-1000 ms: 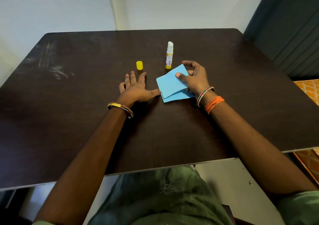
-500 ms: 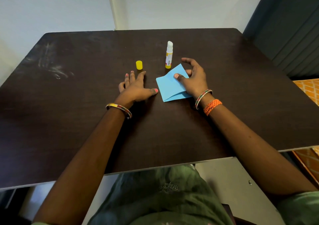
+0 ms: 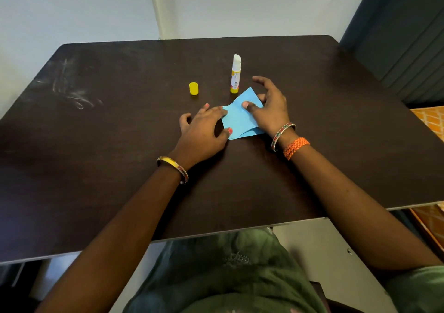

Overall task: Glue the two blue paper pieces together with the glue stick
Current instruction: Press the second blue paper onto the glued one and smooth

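**Both hands on the blue papers**

The two blue paper pieces lie overlapped on the dark worktop, the lower one peeking out along the near edge. The right hand rests on their right side, its thumb pressed flat onto the top sheet, its other fingers loosely spread above the worktop; that grip closes round nothing. The left hand lies at the left edge of the papers, fingers relaxed, thumb tip touching the near left corner; it holds nothing either. Just beyond the papers the glue stick stands upright, uncapped, white glue showing at the top. Its yellow cap stands apart, to the left.
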